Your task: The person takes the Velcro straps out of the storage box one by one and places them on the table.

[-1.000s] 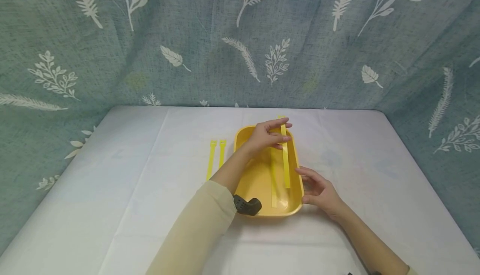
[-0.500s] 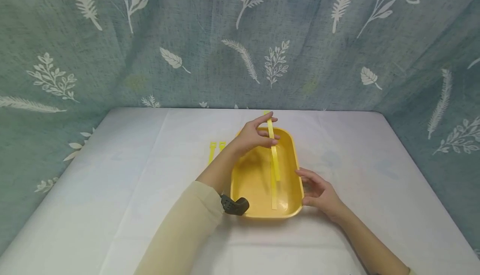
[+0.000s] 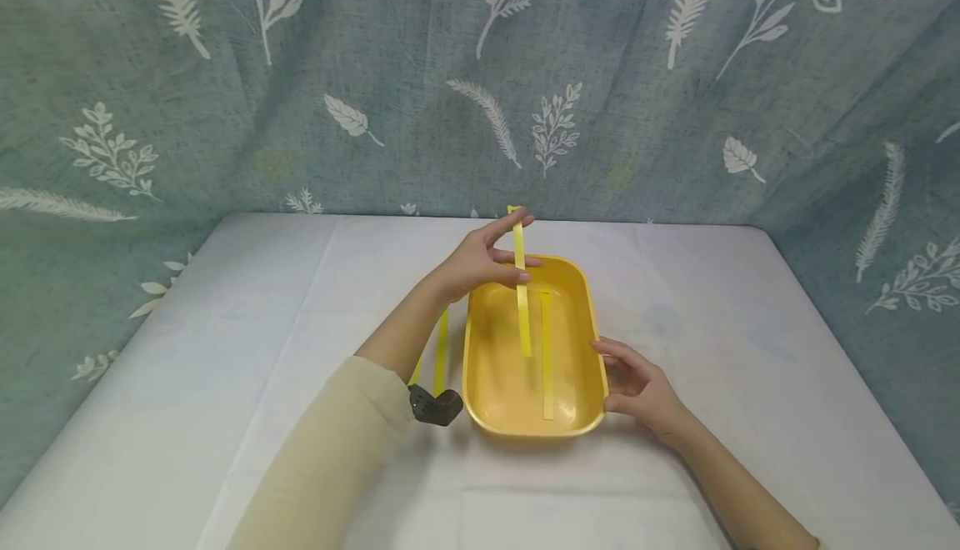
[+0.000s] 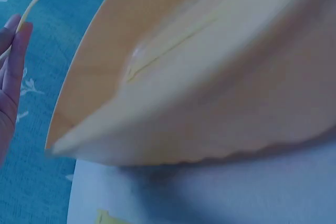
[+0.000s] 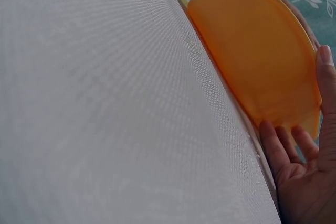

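Judging by thinness, pinched likely light, bendy strip (image 3: 523,325) in left hand (image 3: 483,265) fingers, best held near top end; touched tray (image 3: 502,392) with right hand (image 3: 643,387), fingers apart.

Head view, centre: left forearm (image 3: 405,323) hides parts of two yellow strips (image 3: 441,354). Left wrist view: tray (image 4: 231,108) is blurred, cut off upper right; left hand (image 4: 9,85) cropped at left edge.

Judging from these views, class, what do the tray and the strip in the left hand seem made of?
Tray: probably smooth, glossy plastic; bright highlights show inside it. Strip: looks thin and flexible, curving in the left wrist view; perhaps plastic or coated paper, finish unclear.
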`<state>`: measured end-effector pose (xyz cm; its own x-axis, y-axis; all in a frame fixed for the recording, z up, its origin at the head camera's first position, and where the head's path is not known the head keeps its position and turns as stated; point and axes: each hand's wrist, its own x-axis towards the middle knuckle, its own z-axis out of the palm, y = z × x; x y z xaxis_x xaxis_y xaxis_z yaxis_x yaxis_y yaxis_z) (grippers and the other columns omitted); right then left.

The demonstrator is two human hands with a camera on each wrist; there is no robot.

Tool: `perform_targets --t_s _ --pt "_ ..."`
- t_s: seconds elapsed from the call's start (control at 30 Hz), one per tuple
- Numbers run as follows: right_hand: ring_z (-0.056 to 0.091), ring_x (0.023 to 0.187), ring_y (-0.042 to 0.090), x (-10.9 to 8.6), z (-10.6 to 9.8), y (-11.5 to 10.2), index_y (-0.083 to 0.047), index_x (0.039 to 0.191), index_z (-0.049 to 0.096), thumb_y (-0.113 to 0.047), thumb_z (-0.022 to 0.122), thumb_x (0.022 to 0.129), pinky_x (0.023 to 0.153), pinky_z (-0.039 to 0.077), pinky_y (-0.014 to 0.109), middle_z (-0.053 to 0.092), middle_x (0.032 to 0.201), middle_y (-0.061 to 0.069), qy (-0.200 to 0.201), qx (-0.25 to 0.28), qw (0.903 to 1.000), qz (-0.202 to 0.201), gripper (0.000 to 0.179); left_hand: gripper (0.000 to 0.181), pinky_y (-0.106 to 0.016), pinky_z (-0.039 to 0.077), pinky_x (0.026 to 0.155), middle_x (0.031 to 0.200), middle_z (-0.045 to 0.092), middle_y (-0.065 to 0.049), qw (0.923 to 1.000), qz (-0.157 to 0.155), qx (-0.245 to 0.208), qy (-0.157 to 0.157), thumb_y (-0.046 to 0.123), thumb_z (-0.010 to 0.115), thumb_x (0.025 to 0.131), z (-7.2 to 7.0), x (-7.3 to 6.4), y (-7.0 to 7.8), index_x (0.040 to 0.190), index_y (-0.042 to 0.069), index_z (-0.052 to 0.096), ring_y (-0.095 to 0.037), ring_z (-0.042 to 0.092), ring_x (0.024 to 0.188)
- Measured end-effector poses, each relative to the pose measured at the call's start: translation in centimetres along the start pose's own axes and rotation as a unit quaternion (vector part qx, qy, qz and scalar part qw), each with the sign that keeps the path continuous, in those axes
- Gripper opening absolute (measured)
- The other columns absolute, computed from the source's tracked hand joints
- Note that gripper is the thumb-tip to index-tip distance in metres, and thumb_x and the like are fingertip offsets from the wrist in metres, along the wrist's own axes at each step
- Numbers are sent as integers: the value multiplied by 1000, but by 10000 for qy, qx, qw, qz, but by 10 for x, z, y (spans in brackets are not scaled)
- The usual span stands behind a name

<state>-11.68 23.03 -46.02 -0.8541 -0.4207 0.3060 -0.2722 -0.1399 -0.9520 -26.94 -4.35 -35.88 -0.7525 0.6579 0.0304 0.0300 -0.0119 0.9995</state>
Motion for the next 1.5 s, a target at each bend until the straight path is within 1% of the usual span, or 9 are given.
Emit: perform_targets --t_s 0.17,0.4,0.57,0.73,0.93,1.1,1.2,1.3,1.5 --pt "54 117 10 0 1 0 0 138 44 -16 73 82 87 52 27 42 143 -6 -7 -8 10000 -28 65 91 -31 57 73 151 31 16 9999 -101 78 109 -5 69 80 -11 -10 4 150 31 23 -22 64 108" --pt "54 118 10 0 1 0 0 139 43 -14 72 83 88 52 28 42 144 -6 -56 105 9999 -12 65 88 -32 55 80 152 30 16 9987 -201 354 311 1 71 81 -27 -28 7 150 31 25 -18 68 96" --pt "54 118 11 0 2 -1 0 138 44 -14 72 83 88 52 27 42 143 -5 -34 64 9999 -74 64 89 -34 55 80 153 27 14 9975 -241 533 393 4 73 80 -39 -39 9 150 31 25 -18 68 96" --pt "54 118 10 -1 1 -2 -1 139 44 -16 72 83 88 52 26 42 143 -6 -5 -8 10000 -42 64 90 -31 56 75 154 26 14 9968 -253 614 438 3 73 81 -53 -51 7 150 30 23 -18 68 96" --pt "54 117 10 0 -1 -1 -1 138 44 -16 73 82 87 51 26 43 143 -6 33 -42 10000 23 64 92 -30 57 72 156 21 12 9974 -296 346 554 -5 69 81 -63 -73 12 152 29 19 -18 68 99" --pt "54 117 11 1 -1 -2 0 138 44 -16 73 82 87 52 26 42 143 -3 11 15 10000 -10 65 95 -31 56 75 157 18 11 9954 -434 480 702 -7 67 82 -67 -94 17 153 26 13 -15 67 101" --pt "54 117 11 2 -2 -2 0 138 44 -15 73 82 87 52 26 42 143 -4 3 19 10000 13 64 95 -32 56 77 157 18 11 9929 -480 683 841 -5 68 82 -73 -104 13 153 27 14 -14 67 101" --pt "54 117 10 2 -2 -2 0 138 44 -14 73 82 87 52 27 42 143 -6 -14 42 10000 47 64 95 -32 56 77 158 17 10 9914 -476 811 908 -1 70 82 -81 -114 3 153 29 14 -14 66 102" --pt "54 118 12 2 -1 -1 2 138 42 -12 72 83 87 52 27 41 143 -5 -75 95 9999 -50 65 95 -30 56 77 158 17 10 9893 -543 1118 758 8 74 81 -92 -132 -12 152 30 15 -14 65 104"
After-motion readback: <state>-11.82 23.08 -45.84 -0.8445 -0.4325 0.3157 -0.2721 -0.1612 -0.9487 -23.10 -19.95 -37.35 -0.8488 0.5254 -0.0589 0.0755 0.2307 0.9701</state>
